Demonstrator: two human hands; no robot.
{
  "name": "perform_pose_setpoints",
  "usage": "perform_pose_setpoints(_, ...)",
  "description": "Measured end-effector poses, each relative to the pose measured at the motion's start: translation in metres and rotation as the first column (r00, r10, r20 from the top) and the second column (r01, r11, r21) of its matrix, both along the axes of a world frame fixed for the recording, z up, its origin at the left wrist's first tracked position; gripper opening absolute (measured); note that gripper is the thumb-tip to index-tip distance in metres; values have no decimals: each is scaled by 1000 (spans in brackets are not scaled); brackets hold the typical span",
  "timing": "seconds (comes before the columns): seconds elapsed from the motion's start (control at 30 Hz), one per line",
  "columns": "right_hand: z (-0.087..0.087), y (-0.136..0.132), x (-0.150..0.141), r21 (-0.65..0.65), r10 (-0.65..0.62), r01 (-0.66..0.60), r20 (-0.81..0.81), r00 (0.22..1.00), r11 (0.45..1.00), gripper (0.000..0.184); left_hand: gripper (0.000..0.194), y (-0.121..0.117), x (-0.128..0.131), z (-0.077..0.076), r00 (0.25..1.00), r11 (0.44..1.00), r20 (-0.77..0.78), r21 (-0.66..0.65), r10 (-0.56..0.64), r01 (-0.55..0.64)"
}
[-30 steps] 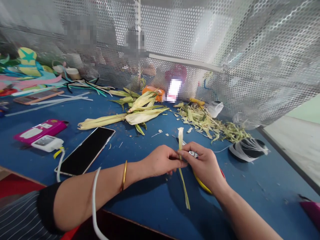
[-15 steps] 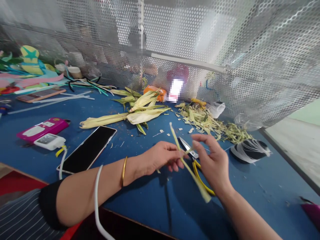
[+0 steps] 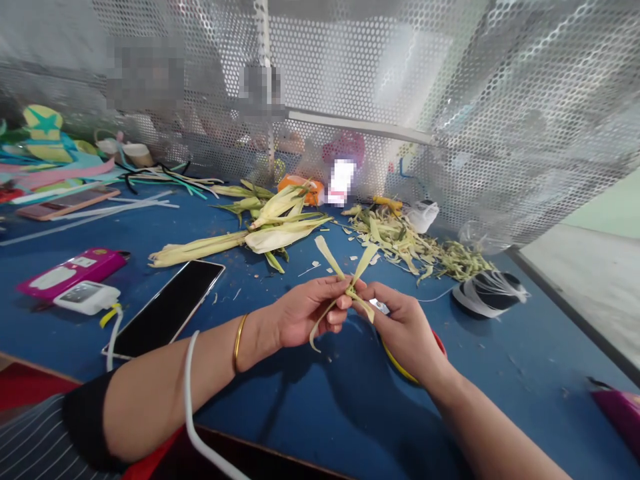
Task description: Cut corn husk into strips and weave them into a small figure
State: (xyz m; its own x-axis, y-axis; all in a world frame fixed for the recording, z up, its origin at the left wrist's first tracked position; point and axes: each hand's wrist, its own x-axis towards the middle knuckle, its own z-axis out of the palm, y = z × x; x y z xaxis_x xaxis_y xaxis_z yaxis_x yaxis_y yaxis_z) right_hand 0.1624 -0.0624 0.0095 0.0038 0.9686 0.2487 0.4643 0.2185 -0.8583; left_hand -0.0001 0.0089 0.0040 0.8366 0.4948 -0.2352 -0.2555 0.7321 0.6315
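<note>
Between my hands is a small knot of pale green corn husk strips (image 3: 363,262), with ends fanning out up and down. My left hand (image 3: 313,308) pinches it from the left, thumb on top. From the right, my right hand (image 3: 400,323) grips the same strips at the crossing with thumb and fingers. Under my right hand lie scissors (image 3: 400,363) with yellow and red handles, mostly covered. Beyond my hands, a bunch of whole corn husks (image 3: 277,230) lies on the blue table (image 3: 320,413).
Husk scraps (image 3: 395,237) are heaped at the back right, near a black spool wound with white thread (image 3: 487,293). On the left lie a black-screened phone (image 3: 167,307) and a magenta power bank (image 3: 75,273) with a white device (image 3: 87,297). A perforated metal screen (image 3: 350,73) stands behind.
My right hand has come in to the left and now grips the husk strips beside my left hand. The strips have turned and their ends now spread in several directions.
</note>
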Motion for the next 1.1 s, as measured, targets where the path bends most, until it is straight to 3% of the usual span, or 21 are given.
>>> perform_pose_setpoints(0.1,1,0,2,126,11,-27,121,993,992,21,23,0,0,0,996,999,-86,35,28,-25)
perform_pose_setpoints(0.2,3,0,5,294,-33,-72,336,941,953,18,19,0,-1,2,987,996,-149,73,55,-44)
perform_pose_setpoints(0.4,2,2,13,511,-243,-211,682,690,834,22,7,0,-2,5,985,998,-166,41,51,-45)
perform_pose_setpoints(0.53,-4,5,18,589,-351,-328,752,558,739,24,1,0,-3,5,984,998,-170,54,52,-44)
perform_pose_setpoints(0.7,-5,8,20,664,-421,-376,721,550,646,27,13,1,-4,2,980,995,-181,74,79,-67)
perform_pose_setpoints(0.93,-8,10,22,659,-390,-349,707,590,667,23,12,1,-4,3,971,994,-234,105,46,-22)
perform_pose_setpoints(1.0,-10,12,22,629,-334,-286,680,652,723,20,12,0,-3,4,963,991,-255,125,83,-52)
perform_pose_setpoints(1.1,-10,15,22,489,-154,-144,518,841,860,19,11,-4,-1,8,941,977,-300,184,158,-105)
